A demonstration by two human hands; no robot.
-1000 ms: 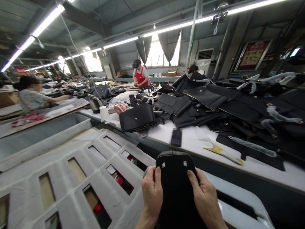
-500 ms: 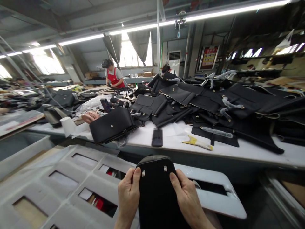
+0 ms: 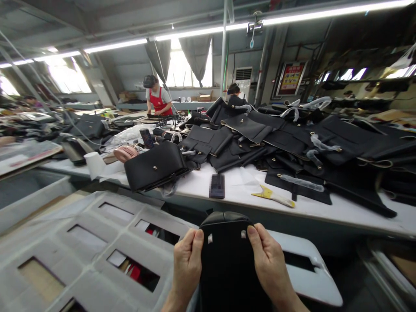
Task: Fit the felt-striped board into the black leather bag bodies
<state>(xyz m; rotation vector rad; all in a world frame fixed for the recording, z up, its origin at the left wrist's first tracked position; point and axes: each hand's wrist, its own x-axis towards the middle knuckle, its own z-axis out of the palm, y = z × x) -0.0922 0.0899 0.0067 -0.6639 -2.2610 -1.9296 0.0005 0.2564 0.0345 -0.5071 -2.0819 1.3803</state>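
Observation:
Between my two hands is a black leather bag piece (image 3: 229, 268) with a rounded far edge and two small pale fittings near it. My left hand (image 3: 188, 260) is closed on its left edge, thumb on top. On the right edge my right hand (image 3: 269, 258) grips it the same way, thumb close to the right fitting. The near end of the piece runs out of view at the bottom. Beyond it, on the white-topped table, lie a finished-looking black handbag (image 3: 156, 167) and a blurred-out phone-like object (image 3: 216, 186).
Black bag parts (image 3: 292, 134) are heaped along the table (image 3: 351, 216). A yellow-and-white tool (image 3: 274, 196), a white cup (image 3: 95, 164) and a pink fan (image 3: 126, 153) lie there too. A grey panel with cutouts (image 3: 94, 247) is at lower left. A person in a red apron (image 3: 158, 102) stands farther back.
Both hands and the bag piece have shifted rightward in view, and my right hand grips nearer the far edge. The whole scene has also moved slightly right.

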